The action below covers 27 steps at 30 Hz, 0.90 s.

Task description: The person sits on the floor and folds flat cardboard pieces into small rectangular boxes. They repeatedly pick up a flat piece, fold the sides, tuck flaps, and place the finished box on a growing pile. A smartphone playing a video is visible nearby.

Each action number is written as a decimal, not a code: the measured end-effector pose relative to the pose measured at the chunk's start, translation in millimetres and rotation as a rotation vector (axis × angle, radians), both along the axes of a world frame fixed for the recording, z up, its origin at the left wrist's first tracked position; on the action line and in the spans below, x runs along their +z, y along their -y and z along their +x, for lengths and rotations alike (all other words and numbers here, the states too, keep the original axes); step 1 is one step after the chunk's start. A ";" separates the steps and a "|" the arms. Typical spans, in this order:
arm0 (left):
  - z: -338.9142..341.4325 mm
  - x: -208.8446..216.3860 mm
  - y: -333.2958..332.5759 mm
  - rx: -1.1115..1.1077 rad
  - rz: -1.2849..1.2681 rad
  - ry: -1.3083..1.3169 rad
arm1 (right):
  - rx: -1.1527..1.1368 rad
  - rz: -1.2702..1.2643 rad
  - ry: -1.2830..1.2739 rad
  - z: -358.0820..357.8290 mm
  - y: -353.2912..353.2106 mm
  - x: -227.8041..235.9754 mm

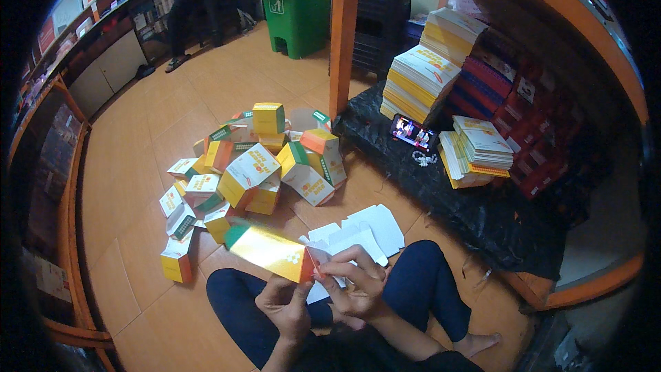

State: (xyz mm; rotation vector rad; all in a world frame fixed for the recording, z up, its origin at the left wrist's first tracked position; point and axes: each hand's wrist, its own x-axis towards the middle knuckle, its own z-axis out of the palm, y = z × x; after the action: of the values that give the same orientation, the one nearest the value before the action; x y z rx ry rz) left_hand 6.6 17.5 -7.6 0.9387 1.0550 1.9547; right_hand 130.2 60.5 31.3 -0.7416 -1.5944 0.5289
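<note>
A yellow, white and orange carton (270, 253) is up in front of me over my crossed legs, its green far end blurred. My left hand (286, 308) grips it from below near its close end, thumb and fingers closed on it. At that same end, the fingers of my right hand (357, 282) are pinched at the orange-edged flap. Flat white carton blanks (375, 229) lie on the floor just beyond my right hand. Farther off is a loose heap of folded cartons (249, 173) in yellow, white, orange and green.
On a low black-covered platform (441, 189) to the right are stacks of flat cartons (420, 76), a lit phone (413, 132) and a white beaded string (424, 158). An orange post (343, 34) rises beside it. Behind stand a green bin (296, 14) and another person (189, 7) at a counter.
</note>
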 end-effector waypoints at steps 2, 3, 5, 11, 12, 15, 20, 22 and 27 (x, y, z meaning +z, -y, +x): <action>0.3 2.2 0.2 -0.015 -0.006 -0.044 | -0.068 0.000 -0.003 -3.2 0.8 -1.3; -0.1 3.7 0.3 -0.031 -0.022 -0.054 | -0.093 -0.007 -0.002 -4.8 1.8 -2.0; -0.2 7.3 0.6 -0.028 -0.041 -0.045 | -0.126 0.009 0.030 -7.2 3.4 -3.1; 4.2 14.3 -3.9 0.053 -0.034 0.037 | -0.025 0.112 0.253 -1.2 5.7 -2.9; 4.9 14.3 -4.7 0.052 -0.048 0.069 | 0.021 0.119 0.313 -0.8 5.4 -2.9; 2.6 13.6 -5.7 0.117 -0.092 0.055 | 0.071 0.106 0.400 -5.9 2.5 -4.9; 1.5 12.3 0.2 0.001 -0.140 -0.041 | 0.083 0.239 0.377 -14.4 -14.7 -20.3; 0.5 12.9 1.7 -0.071 -0.127 -0.178 | 0.087 0.193 0.483 -6.9 -17.4 -29.5; -12.7 15.9 -2.4 -0.114 -0.039 -0.982 | 0.157 0.131 0.222 -3.8 -19.4 -48.3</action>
State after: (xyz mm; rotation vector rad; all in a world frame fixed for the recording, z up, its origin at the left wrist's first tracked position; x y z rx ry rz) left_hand -6.1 20.0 8.3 1.9672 1.4835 1.3292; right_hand 126.5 80.0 -17.0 -0.5952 -1.8864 0.4621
